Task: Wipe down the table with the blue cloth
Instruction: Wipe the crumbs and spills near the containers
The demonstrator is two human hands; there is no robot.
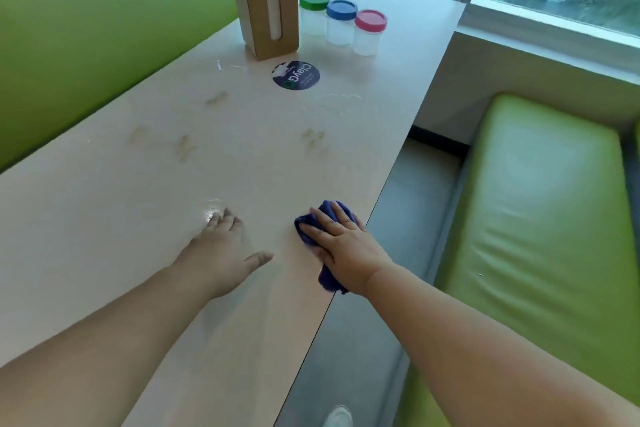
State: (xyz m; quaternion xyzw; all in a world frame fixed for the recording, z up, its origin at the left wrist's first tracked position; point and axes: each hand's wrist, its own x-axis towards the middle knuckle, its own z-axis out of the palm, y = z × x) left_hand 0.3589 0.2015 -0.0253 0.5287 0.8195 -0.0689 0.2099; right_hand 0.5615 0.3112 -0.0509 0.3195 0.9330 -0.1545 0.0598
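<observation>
My right hand (341, 241) lies flat, fingers straight, pressing the blue cloth (328, 279) onto the bench (138, 201) right at its right edge. My left hand (221, 250) rests open, palm down, near it.

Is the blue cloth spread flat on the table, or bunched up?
Bunched up. The blue fabric cloth shows thick folds under the flat right hand, at the right edge of the pale table.

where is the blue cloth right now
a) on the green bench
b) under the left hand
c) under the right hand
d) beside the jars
c: the right hand presses flat on the blue cloth near the table edge; the left hand lies bare.
</observation>
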